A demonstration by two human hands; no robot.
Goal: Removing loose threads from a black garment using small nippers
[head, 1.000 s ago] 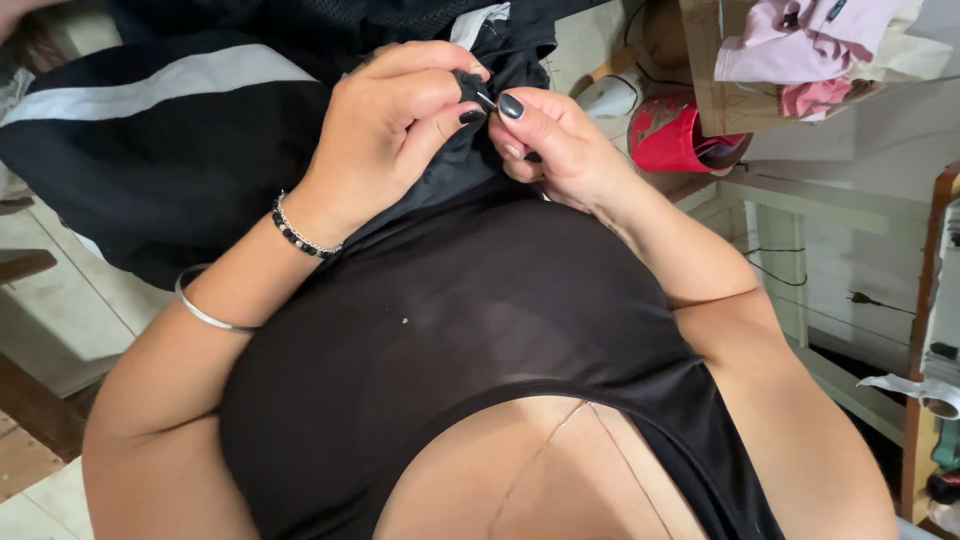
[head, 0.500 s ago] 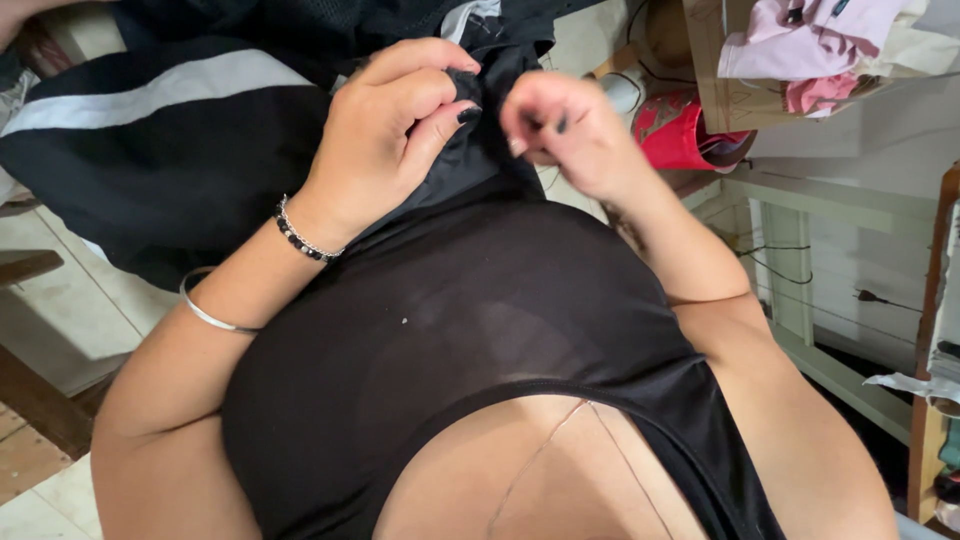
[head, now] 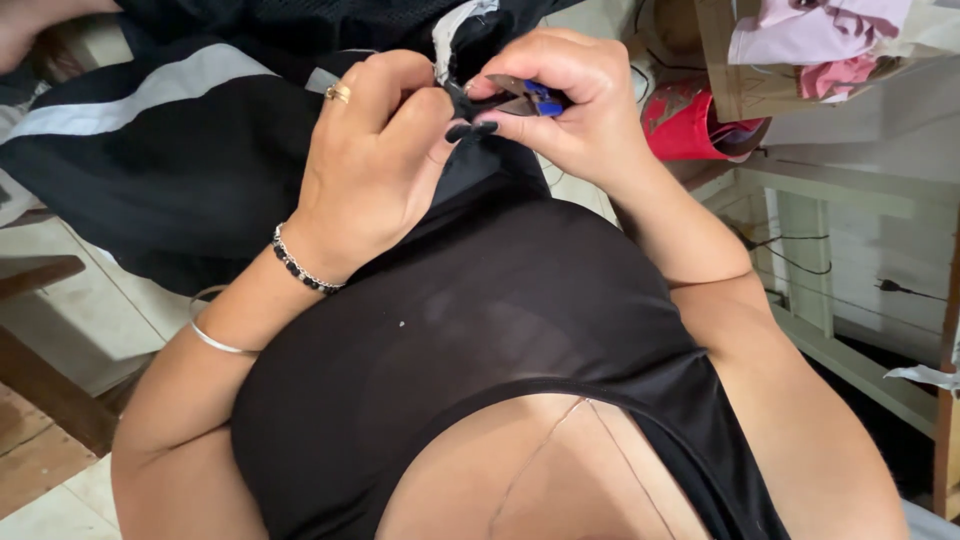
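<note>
A black garment with a white stripe (head: pixel 170 150) lies across my lap and rises toward my chest. My left hand (head: pixel 375 165), with a ring and a beaded bracelet, pinches a fold of the black fabric near its top edge. My right hand (head: pixel 570 105) is closed around a small blue-handled thread snipper (head: pixel 530 97), whose tip touches the pinched fabric between the two hands. The blades are mostly hidden by my fingers.
A red container (head: pixel 690 125) sits behind my right hand. A cardboard box with pink cloth (head: pixel 810 45) stands at the upper right on a pale wooden frame (head: pixel 820 250). A wooden bench edge (head: pixel 40 275) is at the left, over tiled floor.
Both hands have stayed at the fabric's top edge. My right hand shifted its grip, and the blue-handled snipper now shows between its fingers at the pinched fold.
</note>
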